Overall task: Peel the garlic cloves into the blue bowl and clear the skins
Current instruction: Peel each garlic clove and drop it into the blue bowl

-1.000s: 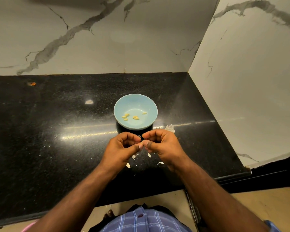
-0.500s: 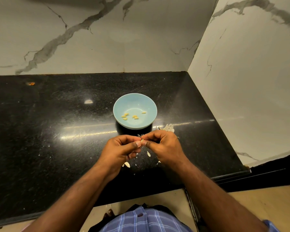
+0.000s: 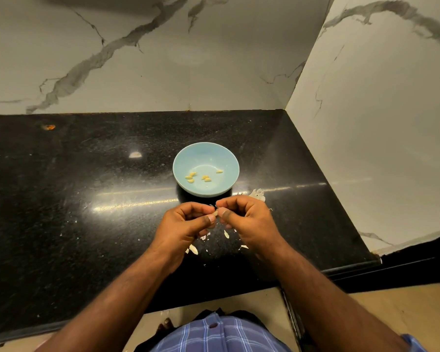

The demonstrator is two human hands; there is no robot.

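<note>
In the head view, a glossy black speckled stone countertop (image 3: 87,212) is filling a corner, backed by white marble wall panels with grey veins (image 3: 137,59) behind and to the right. A round pale blue ceramic bowl (image 3: 205,151) is sitting near the middle of the counter, holding a few small yellowish peeled garlic cloves (image 3: 203,177) on its floor. Thin white papery garlic skins (image 3: 226,233) are lying scattered on the counter below the hands, and a larger white clump of skin (image 3: 257,193) is resting just right of the bowl, by the right knuckles.

Both hands are hovering just in front of the bowl, meeting fingertip to fingertip. The left hand (image 3: 186,224) is curling its fingers with the thumb pressing forward; the right hand (image 3: 247,219) is curling likewise. Between the two thumbs and forefingers they are pinching a small pale garlic clove (image 3: 216,213), of which only a sliver is showing.

How much skin is on that clove is too small to make out. A blue checked shirt (image 3: 214,334) is being cut off by the bottom edge.
</note>
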